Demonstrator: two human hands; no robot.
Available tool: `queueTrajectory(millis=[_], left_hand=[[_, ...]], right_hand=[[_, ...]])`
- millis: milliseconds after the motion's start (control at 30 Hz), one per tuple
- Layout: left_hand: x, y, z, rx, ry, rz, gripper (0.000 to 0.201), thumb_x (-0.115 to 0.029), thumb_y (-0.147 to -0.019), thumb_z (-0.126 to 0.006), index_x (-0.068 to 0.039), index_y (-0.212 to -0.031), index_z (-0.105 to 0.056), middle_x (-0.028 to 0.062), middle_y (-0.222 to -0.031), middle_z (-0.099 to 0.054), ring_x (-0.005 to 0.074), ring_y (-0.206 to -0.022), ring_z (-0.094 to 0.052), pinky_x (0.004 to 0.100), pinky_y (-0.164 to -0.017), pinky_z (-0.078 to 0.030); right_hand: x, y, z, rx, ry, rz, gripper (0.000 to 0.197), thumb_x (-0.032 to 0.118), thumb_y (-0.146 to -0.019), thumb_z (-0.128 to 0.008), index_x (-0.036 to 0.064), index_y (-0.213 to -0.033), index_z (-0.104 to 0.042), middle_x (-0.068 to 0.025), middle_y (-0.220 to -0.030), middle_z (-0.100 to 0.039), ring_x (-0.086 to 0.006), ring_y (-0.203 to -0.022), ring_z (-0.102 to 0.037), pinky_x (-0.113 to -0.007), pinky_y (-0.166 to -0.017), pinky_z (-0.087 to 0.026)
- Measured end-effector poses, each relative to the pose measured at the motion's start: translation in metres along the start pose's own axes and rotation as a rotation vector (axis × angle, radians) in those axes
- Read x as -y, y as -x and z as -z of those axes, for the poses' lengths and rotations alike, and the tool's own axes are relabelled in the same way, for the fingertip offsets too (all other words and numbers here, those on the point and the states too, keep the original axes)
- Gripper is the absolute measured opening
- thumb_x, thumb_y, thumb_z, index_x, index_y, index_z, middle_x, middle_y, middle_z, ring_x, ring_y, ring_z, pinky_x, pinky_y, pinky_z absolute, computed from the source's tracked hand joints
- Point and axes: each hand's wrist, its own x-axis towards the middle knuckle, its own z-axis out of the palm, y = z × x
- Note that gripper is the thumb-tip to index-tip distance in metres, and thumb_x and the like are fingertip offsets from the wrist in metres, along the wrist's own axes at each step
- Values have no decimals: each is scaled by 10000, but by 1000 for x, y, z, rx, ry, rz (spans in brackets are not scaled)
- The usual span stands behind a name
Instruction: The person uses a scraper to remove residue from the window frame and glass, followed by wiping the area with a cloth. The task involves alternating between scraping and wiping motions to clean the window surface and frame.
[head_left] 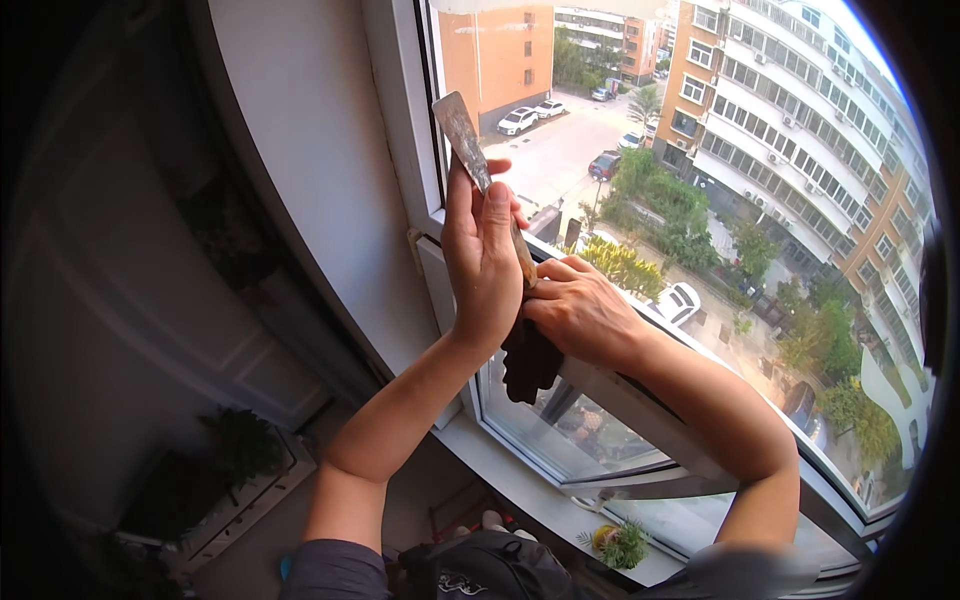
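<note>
Left hand (484, 265) is raised, holding a scraper (463, 140) with the thumb laid along it and fingers behind. The scraper sits just above centre, blade toward 11 o'clock, handle toward 5. Right hand (585, 310) angles in toward 10, fingers curled narrow on a dark cloth (531, 365) at the handle's lower end. Left forearm (405, 410) rises from 7; right forearm (715, 405) comes from 4, elbow bent. White window frame (392, 110) stands at 11, potted plant (625, 545) at 5, apartment building (790, 130) outside at 2.
</note>
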Motion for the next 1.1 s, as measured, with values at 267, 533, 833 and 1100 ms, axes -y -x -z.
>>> queueTrajectory(millis=[267,533,833,1100], left_hand=[[11,4,30,123,-481,-283,443,-145,-1015,-429,-172,-1455,-382,25,-813,-518,94,-600,-457,238,-547,-416],[-4,-78,93,122,-1376,-653,556,-37,-880,-590,-242,-1388,-492,39,-718,-516,171,-585,-555,316,-505,-489],[-25,-114,81,201,-1346,-721,610,32,-833,-554,-201,-1392,-478,112,-782,-546,305,-600,-604,385,-553,-529],[-22,-106,97,264,-1554,-609,637,52,-791,-556,-188,-1378,-497,119,-818,-559,290,-628,-638,383,-583,-561]], right_hand=[[1,0,1,-4,-36,-22,130,107,-719,-594,76,-821,-668,-13,-1081,-654,-181,-997,-579,-304,-865,-442],[1,1,0,17,-51,-42,124,84,-729,-619,64,-838,-675,-35,-1101,-660,-198,-1005,-586,-326,-867,-449],[3,-1,-2,20,-58,-53,127,105,-720,-618,69,-826,-679,-32,-1106,-656,-192,-1018,-576,-318,-870,-442],[1,-2,1,16,-70,-55,81,62,-753,-620,60,-818,-668,-49,-1076,-669,-228,-962,-606,-352,-842,-495]])
